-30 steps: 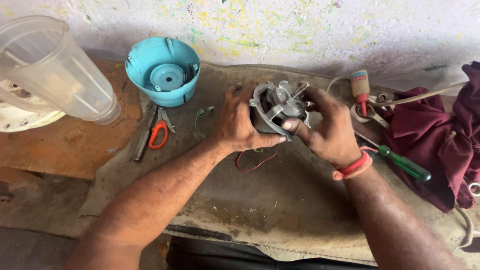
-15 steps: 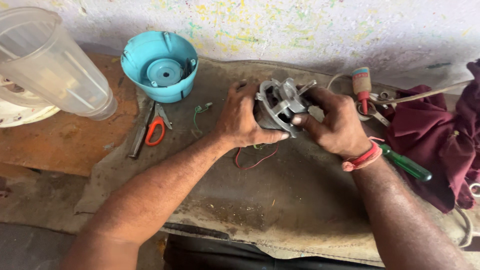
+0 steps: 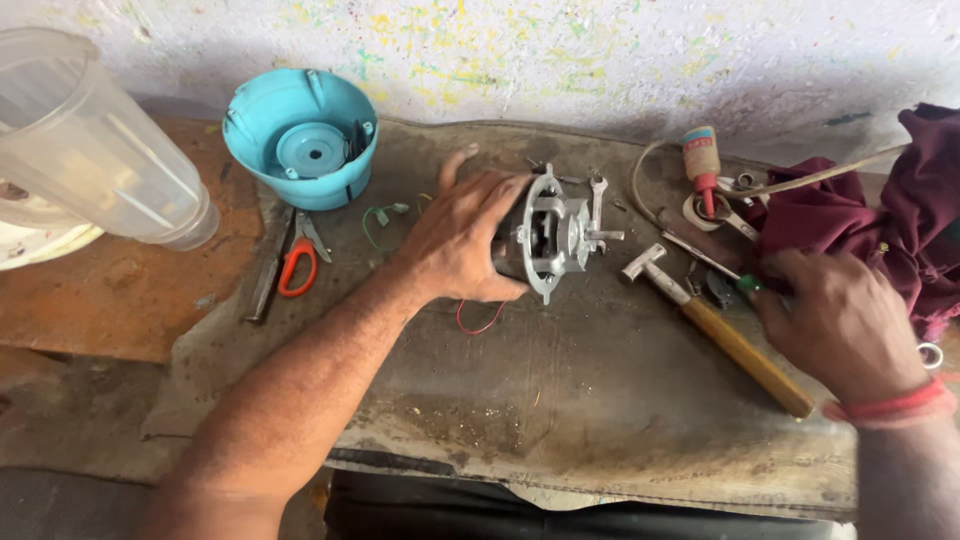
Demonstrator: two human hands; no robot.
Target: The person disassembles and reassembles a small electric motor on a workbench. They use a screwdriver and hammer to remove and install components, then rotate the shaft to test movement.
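Observation:
A small metal electric motor point(image 3: 556, 232) with a silver frame lies on its side on a grey mat point(image 3: 560, 400). My left hand point(image 3: 462, 238) grips its left end and holds it steady. A red wire point(image 3: 480, 322) trails out beneath that hand. My right hand point(image 3: 838, 322) is off to the right, fingers curled over a green-handled screwdriver point(image 3: 748, 286), just past the wooden handle of a small hammer point(image 3: 720, 330). Whether the fingers have closed on the screwdriver is hidden.
A turquoise plastic base point(image 3: 302, 138) sits upturned at the back left, a clear plastic jug point(image 3: 95, 145) beside it. Red-handled pliers point(image 3: 300, 262) lie left of the motor. A maroon cloth point(image 3: 880, 220), a spanner point(image 3: 598, 196) and a small bottle point(image 3: 702, 158) crowd the right.
My right hand has let go of the motor and moved right to the screwdriver by the cloth. My left hand still holds the motor, which now rests on the mat.

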